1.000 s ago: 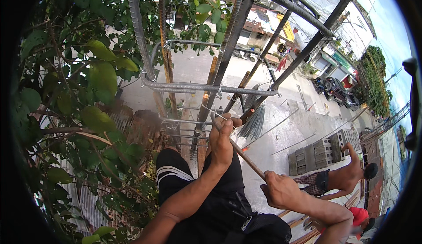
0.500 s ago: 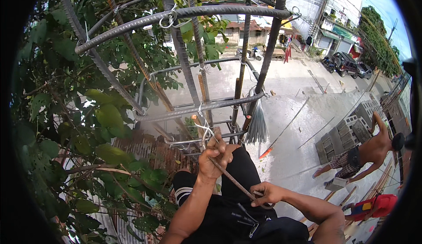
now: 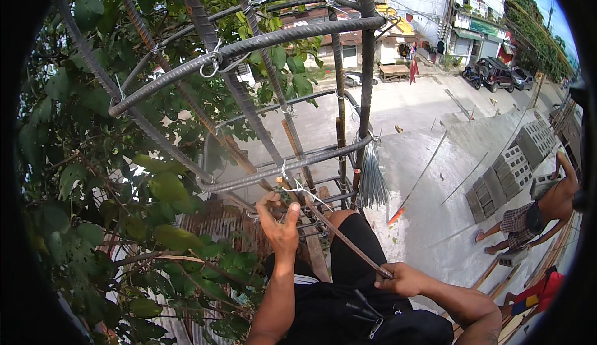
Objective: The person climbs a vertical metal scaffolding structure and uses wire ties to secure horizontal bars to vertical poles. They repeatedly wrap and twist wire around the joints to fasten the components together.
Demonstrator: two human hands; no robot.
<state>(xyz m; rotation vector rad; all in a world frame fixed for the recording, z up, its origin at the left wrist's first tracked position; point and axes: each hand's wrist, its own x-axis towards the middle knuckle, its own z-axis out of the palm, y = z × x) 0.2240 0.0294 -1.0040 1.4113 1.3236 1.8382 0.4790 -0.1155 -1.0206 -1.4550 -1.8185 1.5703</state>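
Up on the rebar cage (image 3: 261,84), head view: left hand (image 3: 278,220) is pinched around a thin tie wire (image 3: 303,191) right at the horizontal hoop bar (image 3: 280,170). Right hand (image 3: 401,278) is closed tight on the thin rod tool (image 3: 348,240), which slants up to that same joint. A bundle of wires (image 3: 373,180) hangs just beside.

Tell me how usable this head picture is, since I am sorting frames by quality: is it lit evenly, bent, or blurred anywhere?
Head view: hard daylight, the pale concrete slab nearly glaring, the green leafy branches in shade; fisheye bends the dark ribbed steel bars toward a black rim; the left hand, the right hand and its thin rusty rod look sharp.
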